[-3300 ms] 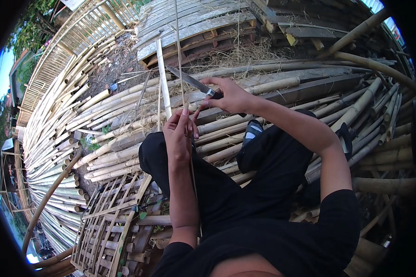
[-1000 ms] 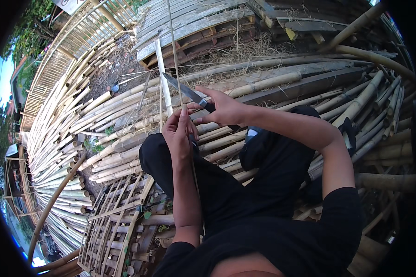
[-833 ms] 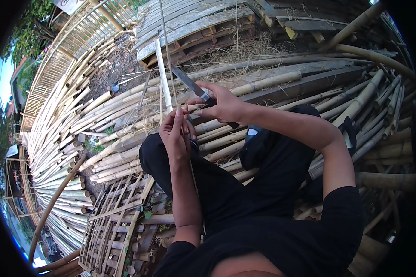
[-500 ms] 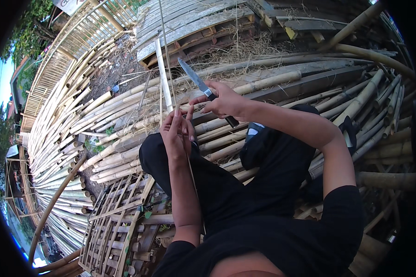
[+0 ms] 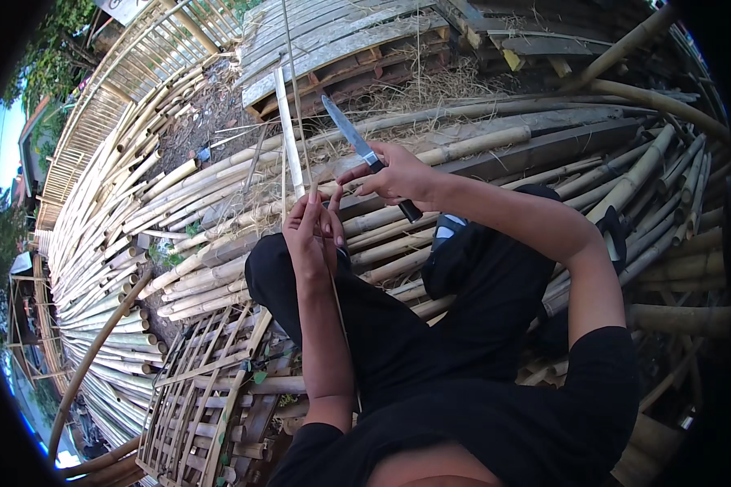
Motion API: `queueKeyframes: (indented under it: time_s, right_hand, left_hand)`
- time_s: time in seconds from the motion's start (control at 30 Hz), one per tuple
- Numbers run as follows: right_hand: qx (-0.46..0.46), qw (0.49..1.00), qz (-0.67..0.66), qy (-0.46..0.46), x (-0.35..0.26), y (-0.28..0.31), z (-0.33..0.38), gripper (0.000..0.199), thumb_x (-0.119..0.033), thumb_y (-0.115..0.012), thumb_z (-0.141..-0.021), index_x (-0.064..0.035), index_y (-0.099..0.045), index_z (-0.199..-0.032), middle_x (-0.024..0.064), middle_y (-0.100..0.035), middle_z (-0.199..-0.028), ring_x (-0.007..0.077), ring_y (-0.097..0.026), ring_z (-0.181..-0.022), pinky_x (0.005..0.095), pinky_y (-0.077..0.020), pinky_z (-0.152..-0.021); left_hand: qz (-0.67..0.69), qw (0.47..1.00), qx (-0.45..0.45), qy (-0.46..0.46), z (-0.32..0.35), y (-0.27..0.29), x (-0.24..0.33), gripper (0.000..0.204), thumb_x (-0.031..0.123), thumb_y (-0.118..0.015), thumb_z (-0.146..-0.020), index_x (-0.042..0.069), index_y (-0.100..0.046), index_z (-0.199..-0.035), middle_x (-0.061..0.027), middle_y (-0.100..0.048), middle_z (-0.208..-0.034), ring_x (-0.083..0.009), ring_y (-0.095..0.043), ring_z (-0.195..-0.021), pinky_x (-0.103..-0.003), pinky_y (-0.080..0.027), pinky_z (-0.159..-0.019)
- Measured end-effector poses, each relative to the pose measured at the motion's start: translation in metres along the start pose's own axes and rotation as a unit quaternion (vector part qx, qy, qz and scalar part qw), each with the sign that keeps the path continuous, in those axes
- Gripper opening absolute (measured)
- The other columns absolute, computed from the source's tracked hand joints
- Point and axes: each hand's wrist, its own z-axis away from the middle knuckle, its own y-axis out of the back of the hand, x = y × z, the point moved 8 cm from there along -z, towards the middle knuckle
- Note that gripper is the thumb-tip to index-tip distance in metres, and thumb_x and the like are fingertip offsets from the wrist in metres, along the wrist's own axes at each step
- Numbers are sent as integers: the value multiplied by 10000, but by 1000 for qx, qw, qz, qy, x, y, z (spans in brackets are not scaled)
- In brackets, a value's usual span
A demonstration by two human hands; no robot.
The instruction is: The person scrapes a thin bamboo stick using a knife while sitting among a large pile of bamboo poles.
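My left hand (image 5: 313, 234) is closed on a thin bamboo strip (image 5: 339, 308), fingers pinched together near its middle. The strip runs up past the fingertips toward the pallet and down along my left forearm. In my right hand (image 5: 404, 177) is a knife (image 5: 347, 127) with a black handle, its bare blade tilted up and to the left. The right fingertips reach close to the left ones at the strip; whether they touch it I cannot make out. A wider pale bamboo slat (image 5: 288, 134) slants away just beyond my left hand.
Long bamboo poles (image 5: 244, 203) lie in layers around my legs and to the left. A wooden pallet (image 5: 341, 40) stands at the far side. A woven bamboo lattice (image 5: 195, 398) sits at lower left, and a curved pole (image 5: 97, 357) rises beside it. Thicker poles (image 5: 662, 97) cross at upper right.
The knife and my right hand have shifted very slightly to the right. My left hand stays nearly in place, still pinching the strip.
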Motion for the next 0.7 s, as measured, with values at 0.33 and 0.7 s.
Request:
queueKeyframes:
  time_s: [0.33, 0.7]
  right_hand:
    - [33, 995, 95, 17, -42, 27, 19, 500, -13, -587, -854, 34, -390, -1311, 139, -674, -992, 12, -401, -413, 182, -301, -359]
    - [250, 964, 85, 10, -58, 144, 196, 390, -145, -507, -900, 110, -544, -1193, 197, -628, -1107, 183, -642, -803, 304, -527, -755]
  left_hand:
    - [-24, 1000, -9, -17, -4, 4, 1, 174, 124, -507, -950, -40, -560, -928, 14, -361, -518, -110, -385, -383, -459, -383, -1051]
    - [-29, 999, -17, 17, 4, 3, -4, 222, 171, -553, -951, -36, -622, -912, 4, -432, -507, -101, -451, -389, -344, -480, -919]
